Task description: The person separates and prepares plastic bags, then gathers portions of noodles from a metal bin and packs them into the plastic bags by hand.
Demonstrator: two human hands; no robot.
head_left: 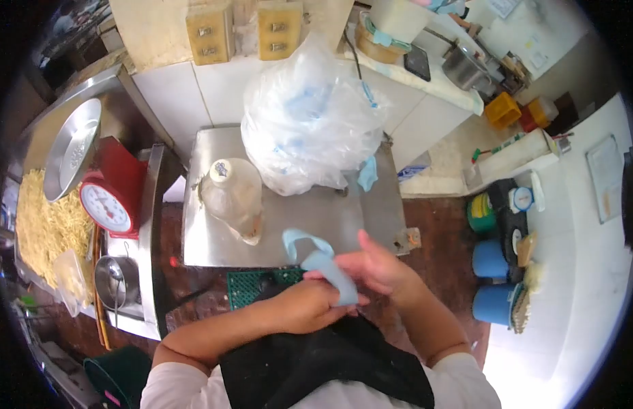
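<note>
A light blue plastic strip curls in front of my apron, with a loose loop toward the steel table. My left hand is closed at the strip's lower end; some of its fingers are hidden behind the plastic. My right hand is beside the strip, its thumb raised and apart, its fingers pointing left and partly covered by the strip. Beyond my hands, a large clear plastic bag with light blue pieces inside sits on the steel table. A cloudy plastic jug or bag with a white cap lies left of it.
At left stand a red dial scale with a metal pan, a tray of noodle-like strands and a metal pot with a ladle. Blue buckets line the right wall. A green crate is under the table edge.
</note>
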